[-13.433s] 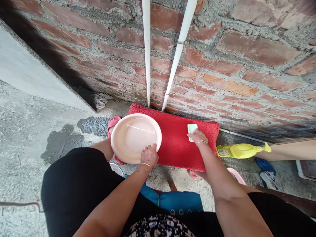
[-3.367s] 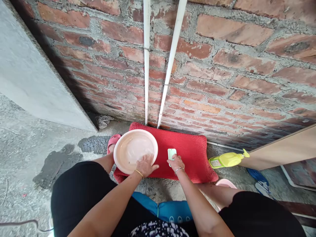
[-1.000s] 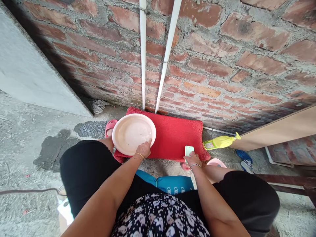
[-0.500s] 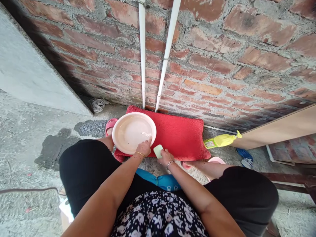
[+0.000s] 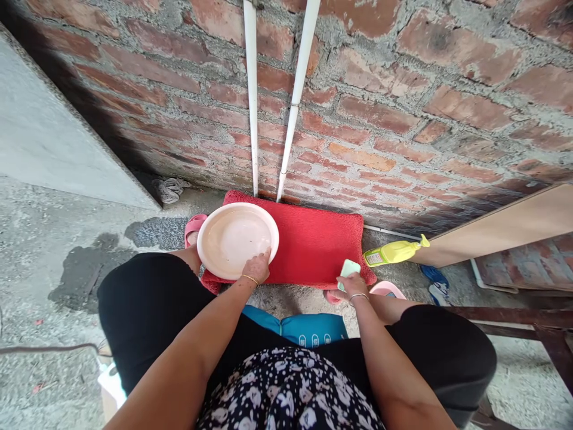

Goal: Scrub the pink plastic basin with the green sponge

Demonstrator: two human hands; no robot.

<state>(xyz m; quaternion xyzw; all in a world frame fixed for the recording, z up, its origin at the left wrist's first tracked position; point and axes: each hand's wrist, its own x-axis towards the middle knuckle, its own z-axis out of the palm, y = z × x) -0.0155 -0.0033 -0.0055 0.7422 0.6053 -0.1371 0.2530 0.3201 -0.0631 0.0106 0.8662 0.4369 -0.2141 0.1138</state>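
Observation:
A pale pink basin (image 5: pixel 210 263) with water in it stands on the left part of a red cushion-like mat (image 5: pixel 313 239). My left hand (image 5: pixel 257 267) grips the basin's near right rim, fingers curled over the edge. In my right hand (image 5: pixel 354 284) is a pale green flat block (image 5: pixel 350 268) with rounded corners, too small to identify. That hand is closed around it above the mat's near right corner. A yellow pump bottle (image 5: pixel 394 252) lies tilted just past the mat's right end.
Behind the mat rises a brick wall (image 5: pixel 367 119) with two white pipes (image 5: pixel 290 131). A pale slab (image 5: pixel 67 137) leans at left, a tan board (image 5: pixel 501 227) at right. Blue slippers (image 5: pixel 436 283) and a dark red wooden frame (image 5: pixel 505 316) are on the right. Teal fabric (image 5: pixel 308 328) lies between my legs.
My right hand has moved right along the mat's near edge with the pale green block, away from the basin toward the bottle. My left hand stays at the basin rim.

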